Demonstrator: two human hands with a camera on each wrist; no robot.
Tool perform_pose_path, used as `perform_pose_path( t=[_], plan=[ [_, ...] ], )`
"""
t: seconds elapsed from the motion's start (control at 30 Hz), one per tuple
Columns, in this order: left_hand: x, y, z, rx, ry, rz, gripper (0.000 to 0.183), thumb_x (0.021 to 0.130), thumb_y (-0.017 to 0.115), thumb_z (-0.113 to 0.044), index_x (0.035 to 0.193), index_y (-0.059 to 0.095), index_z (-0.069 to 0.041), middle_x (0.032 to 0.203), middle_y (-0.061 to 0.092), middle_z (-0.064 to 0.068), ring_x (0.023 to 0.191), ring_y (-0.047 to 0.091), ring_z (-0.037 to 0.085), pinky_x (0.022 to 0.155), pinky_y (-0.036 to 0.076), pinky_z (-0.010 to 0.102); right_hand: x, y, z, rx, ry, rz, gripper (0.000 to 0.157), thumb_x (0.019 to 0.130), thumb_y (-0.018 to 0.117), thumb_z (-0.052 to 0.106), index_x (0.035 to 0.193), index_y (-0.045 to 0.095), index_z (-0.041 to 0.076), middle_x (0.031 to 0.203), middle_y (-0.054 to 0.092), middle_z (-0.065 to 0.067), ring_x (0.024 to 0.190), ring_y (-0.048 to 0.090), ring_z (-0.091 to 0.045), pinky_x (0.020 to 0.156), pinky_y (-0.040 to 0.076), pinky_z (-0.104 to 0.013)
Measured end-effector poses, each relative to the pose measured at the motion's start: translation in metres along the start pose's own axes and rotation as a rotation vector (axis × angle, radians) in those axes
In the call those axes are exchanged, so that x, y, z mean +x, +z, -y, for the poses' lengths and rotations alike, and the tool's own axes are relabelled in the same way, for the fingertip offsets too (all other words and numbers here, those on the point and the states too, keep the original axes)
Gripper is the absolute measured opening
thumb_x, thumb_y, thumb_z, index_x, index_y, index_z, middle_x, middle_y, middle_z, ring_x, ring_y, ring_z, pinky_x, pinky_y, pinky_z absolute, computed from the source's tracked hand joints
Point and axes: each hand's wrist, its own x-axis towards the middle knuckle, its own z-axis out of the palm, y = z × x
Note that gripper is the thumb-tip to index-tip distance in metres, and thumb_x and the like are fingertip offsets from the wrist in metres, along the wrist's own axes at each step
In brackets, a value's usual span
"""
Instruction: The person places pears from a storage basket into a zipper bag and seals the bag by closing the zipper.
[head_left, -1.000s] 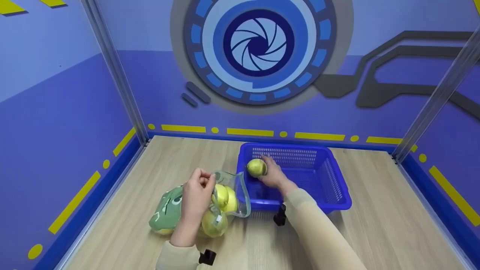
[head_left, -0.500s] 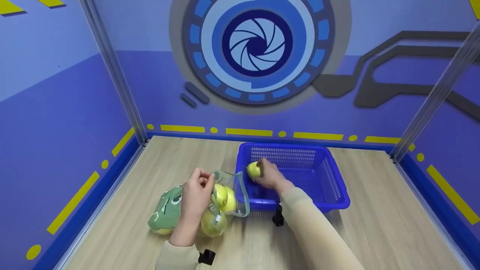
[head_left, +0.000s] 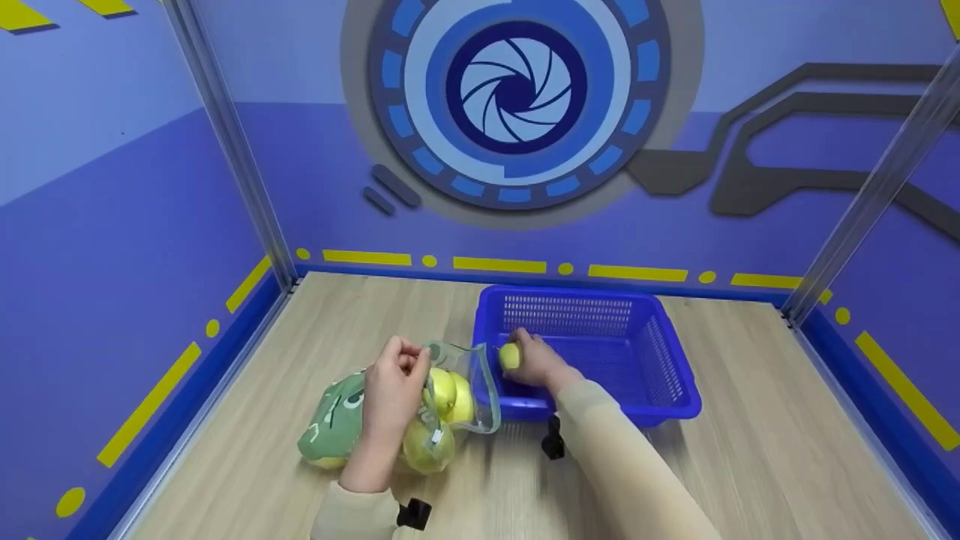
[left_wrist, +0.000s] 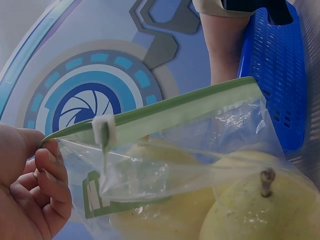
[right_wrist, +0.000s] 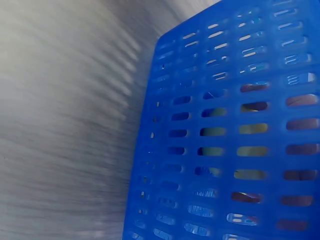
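Note:
My left hand (head_left: 394,397) pinches the top edge of a clear zip bag (head_left: 334,424) with a green print. In the left wrist view, the thumb and forefinger grip one end of its green zip strip (left_wrist: 185,105), beside a white slider (left_wrist: 104,129). Several yellow-green pears (head_left: 461,397) lie inside the bag, whose mouth faces the basket. Low inside the blue plastic basket (head_left: 679,360), my right hand (head_left: 538,361) holds another pear (head_left: 510,357) near the left wall. From the right wrist, the slotted basket wall (right_wrist: 195,140) mostly hides that hand and pear.
Bag and basket stand side by side on a wood-grain table (head_left: 360,300), the bag's mouth overlapping the basket's left rim. A blue patterned panel (head_left: 300,165) rises behind, with side panels left and right. Black camera mounts (head_left: 415,514) sit at both wrists.
My right hand has lowered the pear deeper into the basket, moving slightly toward me, and its fingers now cover more of the pear. The left hand and the bag stay put.

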Motion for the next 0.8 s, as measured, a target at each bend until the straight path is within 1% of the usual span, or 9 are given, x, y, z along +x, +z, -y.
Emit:
perform_pose_path(
  t=[0.1, 0.2, 0.27, 0.43, 0.5, 0.57, 0.63, 0.73, 0.8],
  plan=[
    [0.000, 0.001, 0.000, -0.003, -0.001, 0.001, 0.008, 0.096, 0.069, -0.008, 0.092, 0.063, -0.004, 0.067, 0.063, 0.002, 0.057, 0.047, 0.007, 0.053, 0.038, 0.020, -0.001, -0.002, -0.002, 0.036, 0.000, -0.009, 0.060, 0.076, 0.085, 0.017, 0.127, 0.054, 0.009, 0.112, 0.064, -0.016, 0.099, 0.062, -0.029, 0.093, 0.053, -0.048],
    [0.000, 0.001, -0.001, -0.012, -0.010, 0.011, 0.008, 0.097, 0.068, -0.008, 0.092, 0.063, -0.004, 0.067, 0.063, 0.002, 0.058, 0.047, 0.008, 0.053, 0.038, 0.020, -0.002, -0.006, -0.004, 0.106, -0.009, -0.038, 0.060, 0.074, 0.085, 0.015, 0.126, 0.055, 0.008, 0.108, 0.066, -0.016, 0.094, 0.062, -0.028, 0.088, 0.053, -0.046],
    [0.000, 0.001, -0.002, -0.014, -0.015, 0.016, 0.008, 0.097, 0.068, -0.009, 0.093, 0.062, -0.005, 0.068, 0.063, 0.002, 0.058, 0.047, 0.008, 0.053, 0.039, 0.020, -0.003, -0.011, -0.003, 0.181, -0.015, -0.065, 0.059, 0.075, 0.084, 0.013, 0.127, 0.055, 0.006, 0.109, 0.067, -0.017, 0.092, 0.062, -0.028, 0.086, 0.054, -0.045],
    [0.000, 0.001, -0.002, -0.008, -0.016, 0.015, 0.008, 0.097, 0.067, -0.008, 0.093, 0.062, -0.005, 0.067, 0.063, 0.002, 0.058, 0.047, 0.007, 0.053, 0.039, 0.020, -0.009, -0.024, 0.003, 0.384, -0.040, -0.178, 0.057, 0.078, 0.083, 0.012, 0.128, 0.056, 0.005, 0.118, 0.067, -0.020, 0.094, 0.064, -0.029, 0.080, 0.054, -0.042],
    [-0.001, 0.000, -0.002, -0.003, -0.014, 0.011, 0.008, 0.097, 0.068, -0.008, 0.092, 0.062, -0.005, 0.066, 0.062, 0.001, 0.057, 0.047, 0.007, 0.053, 0.038, 0.020, -0.016, -0.029, 0.008, 0.458, -0.038, -0.215, 0.057, 0.080, 0.082, 0.013, 0.130, 0.055, 0.007, 0.121, 0.065, -0.020, 0.094, 0.064, -0.028, 0.077, 0.054, -0.039],
    [-0.002, 0.000, -0.002, 0.006, -0.009, 0.010, 0.008, 0.097, 0.068, -0.007, 0.092, 0.061, -0.005, 0.066, 0.061, 0.001, 0.058, 0.046, 0.007, 0.053, 0.038, 0.020, -0.025, -0.035, 0.013, 0.527, -0.035, -0.236, 0.058, 0.082, 0.082, 0.015, 0.133, 0.055, 0.009, 0.123, 0.063, -0.021, 0.095, 0.065, -0.029, 0.073, 0.055, -0.037],
    [-0.002, -0.002, -0.002, 0.019, 0.003, 0.011, 0.009, 0.097, 0.068, -0.006, 0.091, 0.061, -0.004, 0.066, 0.060, 0.001, 0.058, 0.046, 0.006, 0.053, 0.039, 0.020, -0.037, -0.039, 0.020, 0.591, -0.051, -0.243, 0.059, 0.083, 0.082, 0.016, 0.135, 0.054, 0.011, 0.125, 0.062, -0.020, 0.097, 0.065, -0.029, 0.072, 0.056, -0.036],
    [-0.003, -0.004, -0.004, 0.036, 0.006, 0.022, 0.009, 0.097, 0.068, -0.006, 0.091, 0.061, -0.004, 0.067, 0.059, 0.002, 0.059, 0.045, 0.006, 0.054, 0.039, 0.020, -0.057, -0.045, 0.034, 0.672, -0.111, -0.231, 0.060, 0.083, 0.082, 0.016, 0.137, 0.054, 0.013, 0.128, 0.061, -0.019, 0.103, 0.065, -0.029, 0.075, 0.057, -0.037],
    [-0.003, -0.006, -0.006, 0.047, 0.002, 0.029, 0.009, 0.097, 0.068, -0.007, 0.092, 0.061, -0.004, 0.068, 0.059, 0.002, 0.059, 0.045, 0.006, 0.054, 0.039, 0.020, -0.070, -0.048, 0.046, 0.724, -0.172, -0.201, 0.061, 0.083, 0.081, 0.015, 0.137, 0.054, 0.013, 0.130, 0.061, -0.018, 0.106, 0.065, -0.030, 0.079, 0.058, -0.038]
  ],
)
